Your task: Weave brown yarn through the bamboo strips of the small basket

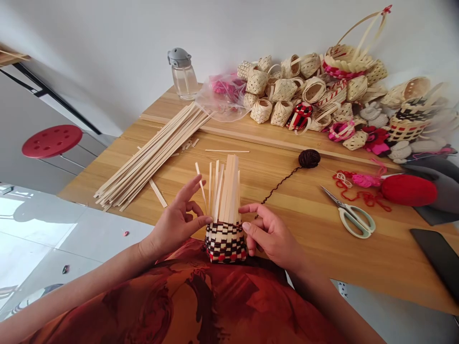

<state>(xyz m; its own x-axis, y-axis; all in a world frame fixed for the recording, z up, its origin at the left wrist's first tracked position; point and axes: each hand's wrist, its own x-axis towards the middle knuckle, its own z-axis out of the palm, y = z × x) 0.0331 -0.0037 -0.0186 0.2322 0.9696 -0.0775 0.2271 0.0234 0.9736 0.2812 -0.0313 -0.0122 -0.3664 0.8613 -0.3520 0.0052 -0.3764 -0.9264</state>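
Observation:
A small woven basket (226, 241) in black, cream and red checks rests against my lap at the table's front edge. Upright pale strips (227, 191) rise from its rim. On its left side, my left hand (184, 210) has its thumb against the rim, with the index finger raised beside a leaning strip and the other fingers curled. My right hand (267, 231) pinches the upper right side of the basket between thumb and index finger. Dark brown yarn (281, 185) runs from behind my right hand to a ball (309, 158).
Loose strips (154, 155) lie in a bundle at left, near a clear bottle (184, 79). Many small baskets (283, 91) are heaped at the back. Scissors (349, 212), red yarn (409, 189) and a black phone (435, 258) lie to the right.

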